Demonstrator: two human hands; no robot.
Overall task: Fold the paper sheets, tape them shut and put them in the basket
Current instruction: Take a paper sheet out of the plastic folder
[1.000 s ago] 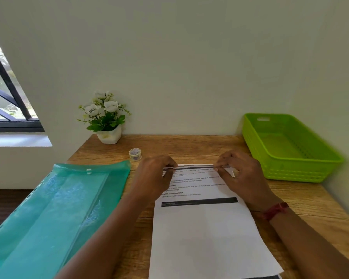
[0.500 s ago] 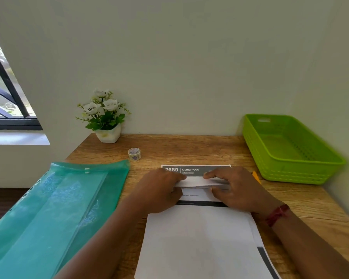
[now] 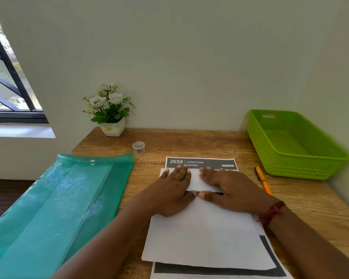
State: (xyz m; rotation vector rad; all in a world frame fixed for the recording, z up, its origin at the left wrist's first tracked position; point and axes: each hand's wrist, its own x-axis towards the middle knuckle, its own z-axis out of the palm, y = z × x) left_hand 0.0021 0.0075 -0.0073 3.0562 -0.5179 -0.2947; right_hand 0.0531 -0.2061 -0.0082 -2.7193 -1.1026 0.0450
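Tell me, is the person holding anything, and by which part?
Nothing is gripped: the left hand and right hand lie flat, pressing down the folded top flap of the paper.

Bright, even daylight pours in from the window (image 3: 8,77) on the left, with soft shadows only. Sheen glints off the green folder (image 3: 54,208); wide-angle bending warps the edges.

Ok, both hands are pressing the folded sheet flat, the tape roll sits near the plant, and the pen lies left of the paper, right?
No: the head view shows the pen right of the paper, beside the basket. The left hand and right hand do press it flat, and the tape roll sits near the plant.
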